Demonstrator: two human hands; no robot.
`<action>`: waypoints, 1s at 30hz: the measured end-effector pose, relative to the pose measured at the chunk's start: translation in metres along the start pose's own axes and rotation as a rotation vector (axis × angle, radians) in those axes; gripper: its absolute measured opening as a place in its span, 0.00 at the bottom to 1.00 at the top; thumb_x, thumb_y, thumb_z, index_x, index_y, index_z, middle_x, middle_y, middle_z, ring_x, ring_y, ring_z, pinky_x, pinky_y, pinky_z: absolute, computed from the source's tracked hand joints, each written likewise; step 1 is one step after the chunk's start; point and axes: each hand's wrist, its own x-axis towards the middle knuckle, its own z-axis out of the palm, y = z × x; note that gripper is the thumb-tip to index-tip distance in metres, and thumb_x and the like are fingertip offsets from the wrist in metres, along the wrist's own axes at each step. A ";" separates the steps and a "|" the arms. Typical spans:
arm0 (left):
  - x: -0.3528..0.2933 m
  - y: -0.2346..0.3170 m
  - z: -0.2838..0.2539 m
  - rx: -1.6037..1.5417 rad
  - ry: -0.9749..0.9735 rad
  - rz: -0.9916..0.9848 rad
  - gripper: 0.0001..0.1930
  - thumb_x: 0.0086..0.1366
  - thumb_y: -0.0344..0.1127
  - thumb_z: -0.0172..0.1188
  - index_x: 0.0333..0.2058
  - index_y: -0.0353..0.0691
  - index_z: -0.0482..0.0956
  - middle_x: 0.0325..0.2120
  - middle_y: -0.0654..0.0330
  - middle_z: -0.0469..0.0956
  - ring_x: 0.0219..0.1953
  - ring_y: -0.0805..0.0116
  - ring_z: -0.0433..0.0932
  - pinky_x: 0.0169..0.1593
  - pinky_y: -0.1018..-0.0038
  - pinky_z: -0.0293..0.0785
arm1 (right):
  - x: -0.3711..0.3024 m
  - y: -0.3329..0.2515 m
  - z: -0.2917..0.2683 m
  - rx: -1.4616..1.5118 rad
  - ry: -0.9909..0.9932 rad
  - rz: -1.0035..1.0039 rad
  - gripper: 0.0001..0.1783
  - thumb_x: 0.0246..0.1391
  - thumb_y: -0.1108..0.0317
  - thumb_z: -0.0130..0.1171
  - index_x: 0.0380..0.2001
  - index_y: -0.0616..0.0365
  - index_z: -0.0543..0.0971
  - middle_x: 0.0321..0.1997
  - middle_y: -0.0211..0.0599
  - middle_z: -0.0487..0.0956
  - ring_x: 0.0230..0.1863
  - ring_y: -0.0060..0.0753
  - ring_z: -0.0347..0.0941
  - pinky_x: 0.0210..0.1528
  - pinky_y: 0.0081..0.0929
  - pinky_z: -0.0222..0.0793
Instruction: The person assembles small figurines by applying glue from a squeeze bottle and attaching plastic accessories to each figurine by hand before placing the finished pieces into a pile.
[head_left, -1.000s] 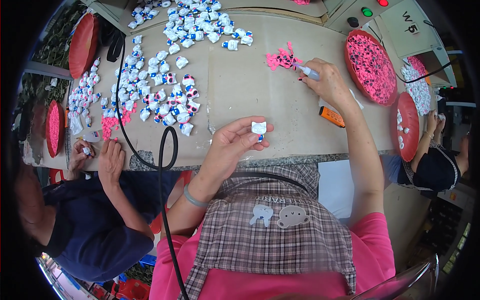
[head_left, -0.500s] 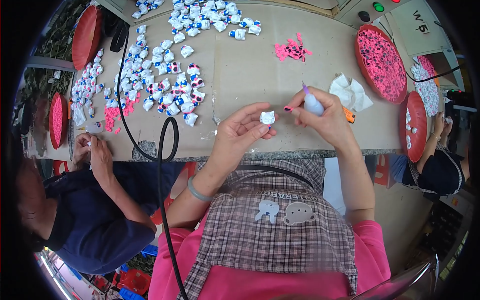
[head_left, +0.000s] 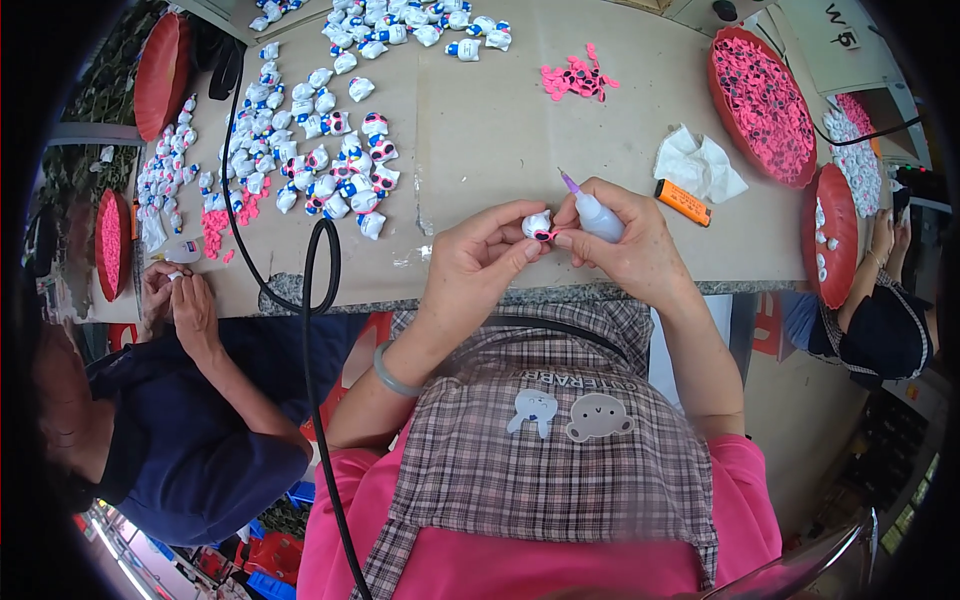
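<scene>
Pinching a small white figurine [head_left: 537, 224] betw. thumb and fingers, the left hand [head_left: 475, 270] holds it just above the worktop [head_left: 500, 130] edge. Right hand [head_left: 630, 245] is clenched on a small glue bottle [head_left: 594, 212] w/ purple tip, its fingertips touching a pink piece on the figurine. Orange marker [head_left: 683, 202] lies nearby.
</scene>
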 end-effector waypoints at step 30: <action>-0.005 -0.002 -0.002 -0.021 -0.080 0.075 0.14 0.66 0.26 0.53 0.50 0.30 0.70 0.45 0.53 0.76 0.46 0.70 0.77 0.50 0.76 0.74 | -0.006 0.016 0.019 0.003 0.157 -0.144 0.14 0.43 0.72 0.66 0.33 0.60 0.73 0.26 0.34 0.79 0.31 0.19 0.73 0.34 0.21 0.70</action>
